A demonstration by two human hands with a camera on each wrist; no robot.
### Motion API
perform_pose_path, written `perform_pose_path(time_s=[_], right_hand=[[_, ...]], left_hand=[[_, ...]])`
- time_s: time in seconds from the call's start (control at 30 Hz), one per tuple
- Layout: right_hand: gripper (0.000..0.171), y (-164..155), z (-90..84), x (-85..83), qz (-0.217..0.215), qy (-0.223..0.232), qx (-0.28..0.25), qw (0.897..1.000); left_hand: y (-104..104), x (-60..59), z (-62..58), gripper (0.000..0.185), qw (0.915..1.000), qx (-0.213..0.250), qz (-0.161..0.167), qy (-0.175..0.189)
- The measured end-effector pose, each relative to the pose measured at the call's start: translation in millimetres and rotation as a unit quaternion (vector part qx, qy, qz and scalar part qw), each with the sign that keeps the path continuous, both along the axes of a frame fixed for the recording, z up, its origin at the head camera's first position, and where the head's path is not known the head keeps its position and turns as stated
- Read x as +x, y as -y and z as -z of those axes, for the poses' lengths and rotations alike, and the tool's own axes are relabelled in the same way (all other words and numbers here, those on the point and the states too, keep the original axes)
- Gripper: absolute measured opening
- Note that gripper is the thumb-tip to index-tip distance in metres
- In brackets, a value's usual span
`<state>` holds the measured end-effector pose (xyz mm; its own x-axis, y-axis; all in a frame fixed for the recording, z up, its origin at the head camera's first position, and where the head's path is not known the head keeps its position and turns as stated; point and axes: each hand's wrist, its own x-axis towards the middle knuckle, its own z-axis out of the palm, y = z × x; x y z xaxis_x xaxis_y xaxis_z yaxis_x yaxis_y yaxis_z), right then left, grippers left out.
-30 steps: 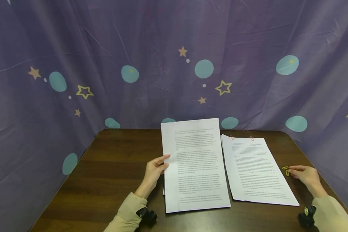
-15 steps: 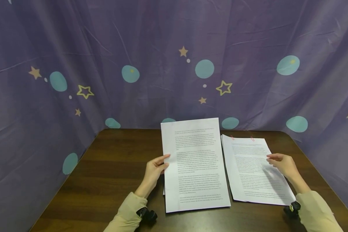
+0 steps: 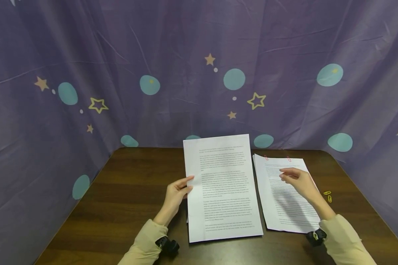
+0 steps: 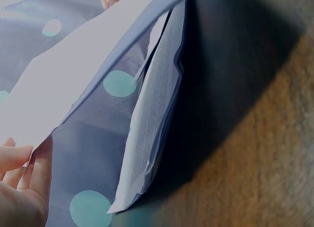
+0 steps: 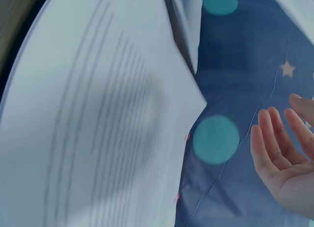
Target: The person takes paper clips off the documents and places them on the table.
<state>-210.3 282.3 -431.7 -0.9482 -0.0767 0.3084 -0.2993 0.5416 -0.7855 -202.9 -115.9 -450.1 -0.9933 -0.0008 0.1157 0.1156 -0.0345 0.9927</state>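
Change: the right hand (image 3: pixel 300 181) has travelled left and farther from the paper clips (image 3: pixel 327 195) at the right of the desk (image 3: pixel 119 198), and is now above the clipped stack (image 3: pixel 278 206); the left hand has kept its hold.
Left hand: the left hand (image 3: pixel 175 195) pinches the left edge of the lifted sheet (image 3: pixel 222 184), thumb on the printed face, fingers behind.
Lifted sheet: its near edge rests low by the desk front, its far edge is raised and tilted toward the curtain (image 3: pixel 119 73).
Right hand: fingers relaxed and spread, holding nothing, hovering over the far half of the clipped stack.
Clipped stack: lies flat, just right of the lifted sheet, with two red clips (image 3: pixel 277 158) on its far edge.
Paper clips: two yellow ones lie right of the stack, apart from it.
Left wrist view only: more pages (image 4: pixel 152 124) lie under the lifted sheet (image 4: pixel 83 70), hidden from the head camera.
Right wrist view only: the open palm (image 5: pixel 284 158) and the stack's clipped edge (image 5: pixel 181 163), blurred.
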Motion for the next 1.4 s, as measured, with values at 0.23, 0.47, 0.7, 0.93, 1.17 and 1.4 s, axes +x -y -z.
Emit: perform_pose_path(time_s=[0.23, 0.47, 0.7, 0.93, 1.17, 1.4], right_hand=[[0.036, 27.8, -3.8, -2.6, -0.024, 0.019, -0.016, 0.999], [0.041, 52.6, -3.9, -3.8, -0.055, 0.032, -0.044, 0.997], [0.045, 71.2, -2.7, -5.1, -0.120, 0.049, -0.104, 0.986], [0.044, 84.6, -1.3, -7.0, -0.127, 0.055, -0.141, 0.980], [0.046, 97.7, 1.2, -9.3, -0.124, 0.065, -0.155, 0.978], [0.045, 120.7, -0.6, -12.1, -0.100, 0.063, -0.164, 0.979]], left_hand=[[2.2, -1.8, -0.7, 0.035, 0.9999, -0.001, -0.001, 0.016], [3.6, -5.5, 3.3, 0.035, 0.9998, 0.012, -0.001, 0.014], [3.9, -3.0, 2.9, 0.035, 0.9998, 0.018, -0.005, 0.010], [7.6, -2.3, 1.8, 0.036, 0.9997, 0.010, -0.020, 0.013], [17.7, -1.9, -1.1, 0.035, 0.9987, -0.009, -0.045, 0.024], [34.1, -3.3, -5.1, 0.035, 0.9974, -0.025, -0.065, 0.016]])
